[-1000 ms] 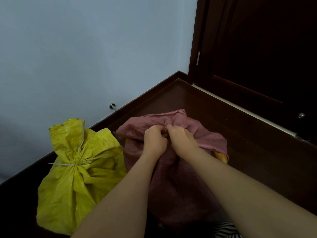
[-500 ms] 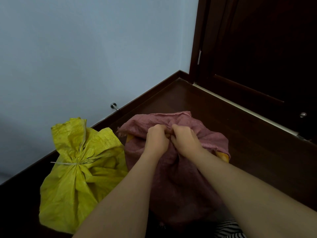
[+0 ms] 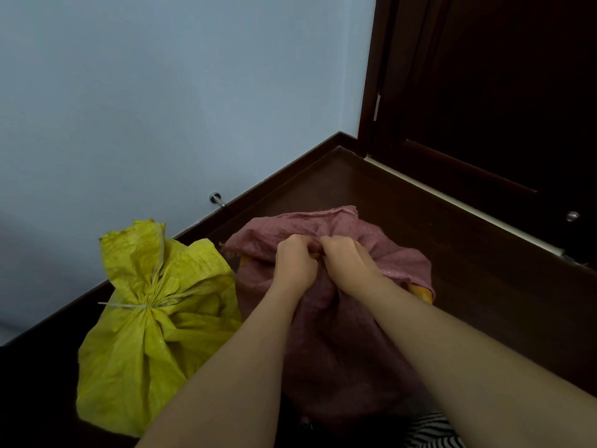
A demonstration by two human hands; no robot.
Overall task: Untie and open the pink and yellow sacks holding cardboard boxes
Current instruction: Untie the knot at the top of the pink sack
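Observation:
A pink woven sack (image 3: 336, 334) stands on the dark floor in front of me. Both my hands work at its gathered neck. My left hand (image 3: 295, 263) and my right hand (image 3: 347, 265) are side by side, fingers curled and pinching the bunched pink fabric where they meet; the tie itself is hidden under my fingers. Something yellow-orange shows at the sack's edges (image 3: 421, 292). To the left stands a yellow woven sack (image 3: 145, 344), its neck bound with a pale string (image 3: 129, 306).
A light blue wall (image 3: 161, 108) with a dark skirting board runs behind the sacks, with a metal door stopper (image 3: 215, 198) low on it. A dark wooden door (image 3: 484, 92) stands at the right. Striped fabric (image 3: 433, 434) shows at the bottom edge.
My hands stay at the pink sack's neck, shifting only slightly. The sack's top flap has flattened a little.

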